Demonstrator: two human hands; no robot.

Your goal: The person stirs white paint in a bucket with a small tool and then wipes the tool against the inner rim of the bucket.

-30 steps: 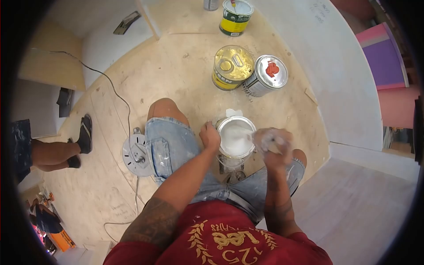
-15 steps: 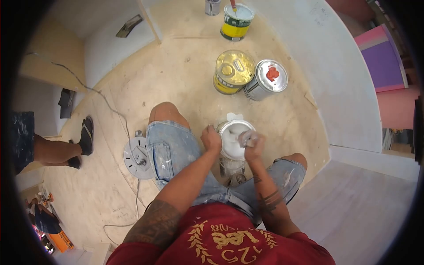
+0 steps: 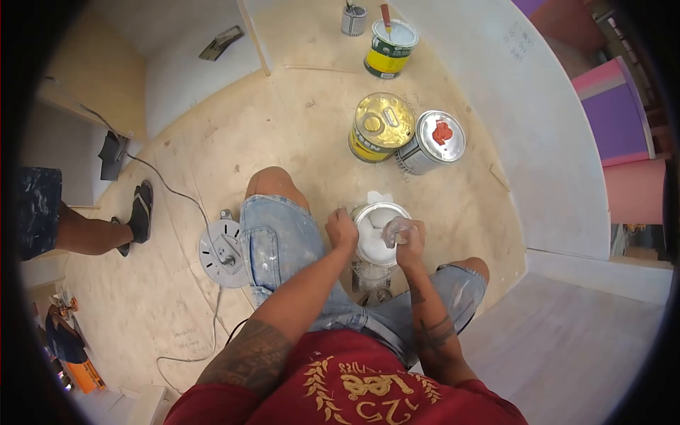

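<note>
A round can of thick white paste stands on the wooden floor between my knees. My left hand is closed at its left rim, steadying the can. On the other side, my right hand grips a crumpled greyish wad over the can's right edge. Smooth mounds and hollows show in the white paste. Just past the far rim lies a flat white patch. A smeared container sits on the near side of the can, partly hidden.
Ahead stand a yellow-topped tin, a silver can with a red blotch, a green-yellow pail and a small can. A cable reel lies by my left knee, its cord crossing the floor. Another person's foot is at left.
My right hand and the wad have shifted slightly toward the can's right edge, showing more of the paste. My left hand stays at the rim. The whole view has shifted a little.
</note>
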